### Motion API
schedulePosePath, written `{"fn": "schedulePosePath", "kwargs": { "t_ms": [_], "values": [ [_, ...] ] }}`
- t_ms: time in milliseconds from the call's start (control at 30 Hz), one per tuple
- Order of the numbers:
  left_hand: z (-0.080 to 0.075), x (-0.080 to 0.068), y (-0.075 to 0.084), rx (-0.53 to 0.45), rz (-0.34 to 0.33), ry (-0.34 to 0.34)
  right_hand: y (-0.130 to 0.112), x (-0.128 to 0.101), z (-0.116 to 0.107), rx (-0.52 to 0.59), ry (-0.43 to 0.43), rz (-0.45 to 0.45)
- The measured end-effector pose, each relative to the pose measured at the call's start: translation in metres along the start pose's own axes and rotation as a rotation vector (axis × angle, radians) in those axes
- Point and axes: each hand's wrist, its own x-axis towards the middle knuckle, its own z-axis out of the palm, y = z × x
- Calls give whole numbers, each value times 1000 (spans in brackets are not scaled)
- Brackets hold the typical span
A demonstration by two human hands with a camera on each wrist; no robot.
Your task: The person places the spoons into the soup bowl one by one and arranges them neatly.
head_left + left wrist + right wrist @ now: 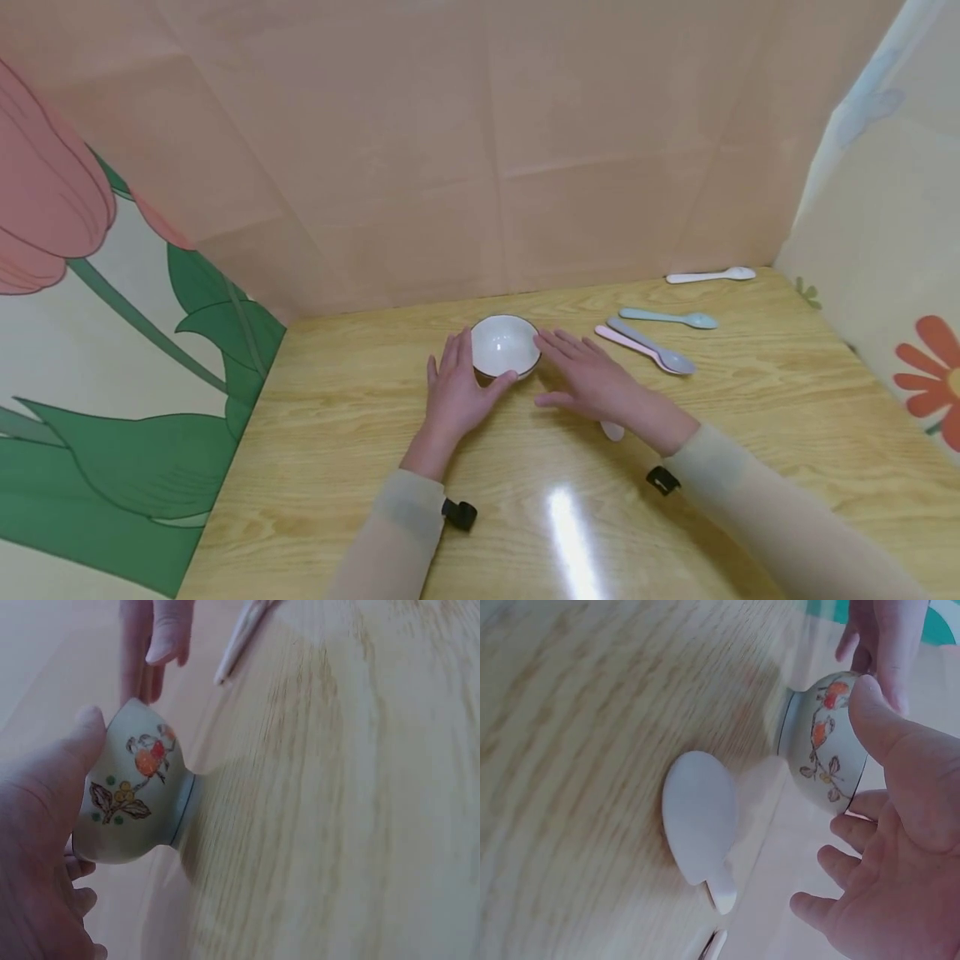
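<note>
A small bowl (505,346), white inside with a dark rim, stands on the wooden table (360,433). Its pale outside (139,795) carries painted orange fruit and leaves. My left hand (480,367) holds it from the left, thumb (79,746) pressed on its near side and fingers along its far side. My right hand (551,367) lies open just right of the bowl (825,746), fingers straight and reaching toward the rim. Whether they touch it is unclear. A white spoon (701,817) lies on the table under the right palm, mostly hidden in the head view.
Several spoons lie to the right: pink (626,340), grey (663,354), light blue (667,317), and white (711,275) by the back wall. Paper walls close off the table at the back and on both sides.
</note>
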Motion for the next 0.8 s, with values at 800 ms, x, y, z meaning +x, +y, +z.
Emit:
{"fn": "schedulePosePath", "kwargs": {
  "t_ms": [800],
  "values": [
    [10,3,-6,-127,-18,0,27,-31,-10,-59,58,232]
  ]
}}
